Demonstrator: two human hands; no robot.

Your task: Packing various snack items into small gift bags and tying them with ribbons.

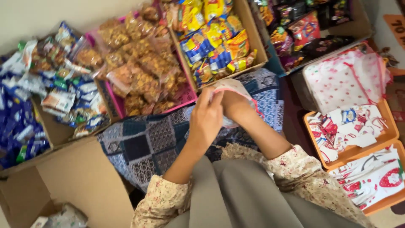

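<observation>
Holding a small white drawstring pouch (pixel 234 90) with pink trim, both hands meet above a patterned blue-and-white cloth (pixel 147 143) spread on the floor. The left hand (pixel 205 120) is closed on the pouch's near side, fingers curled round the fabric; the right hand (pixel 231 105) is pushed into its mouth, so whether its fingers are closed cannot be told. The pouch sits just short of the cloth's far edge.

Beyond that edge stand a pink basket (pixel 185 98) of clear-bagged brown snacks and a cardboard box (pixel 253 38) of yellow and blue packets. At the far left, open cardboard boxes (pixel 50 131) carry blue and white wrapped sweets. A plain cardboard flap (pixel 80 181) lies at the near left corner.

Right of the cloth, an orange tray (pixel 390 126) carries printed cards and, at its far end, a stack of matching pouches (pixel 346 78). A pale wall (pixel 42 17) backs the boxes.
</observation>
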